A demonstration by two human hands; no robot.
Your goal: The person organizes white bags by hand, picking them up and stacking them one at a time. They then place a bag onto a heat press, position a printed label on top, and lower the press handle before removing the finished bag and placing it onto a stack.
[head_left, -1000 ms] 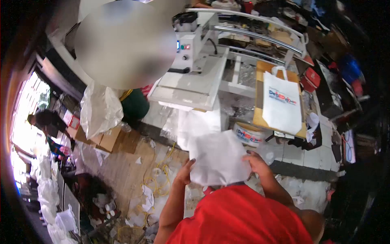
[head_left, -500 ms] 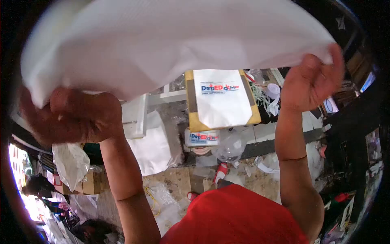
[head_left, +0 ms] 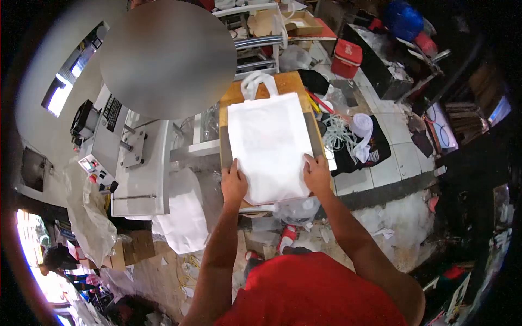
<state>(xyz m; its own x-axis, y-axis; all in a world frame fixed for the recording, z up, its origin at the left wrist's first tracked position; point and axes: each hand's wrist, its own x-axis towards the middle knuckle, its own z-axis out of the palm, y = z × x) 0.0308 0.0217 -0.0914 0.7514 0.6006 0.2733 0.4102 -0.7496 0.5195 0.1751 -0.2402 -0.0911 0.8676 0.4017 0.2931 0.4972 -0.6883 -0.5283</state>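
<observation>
A white fabric tote bag (head_left: 271, 146) lies flat over a wooden board (head_left: 225, 106), its handles (head_left: 260, 84) at the far end. My left hand (head_left: 234, 183) is at the bag's lower left edge, fingers closed on the fabric. At the lower right edge, my right hand (head_left: 317, 175) pinches the other side between thumb and fingers. The top of the bag shows no clear print, only a faint shade through the cloth. Most of the board is hidden under the bag.
A grey press-like machine (head_left: 142, 182) with buttons stands to the left, with white fabric (head_left: 182, 223) hanging below it. Tangled strips (head_left: 341, 135) and a white roll (head_left: 362, 125) lie right. Behind is a red cooler (head_left: 347, 57). A blurred oval covers the upper left.
The white bag held up in both hands has come down over the board, covering the printed white piece there. Both hands moved down and closer together.
</observation>
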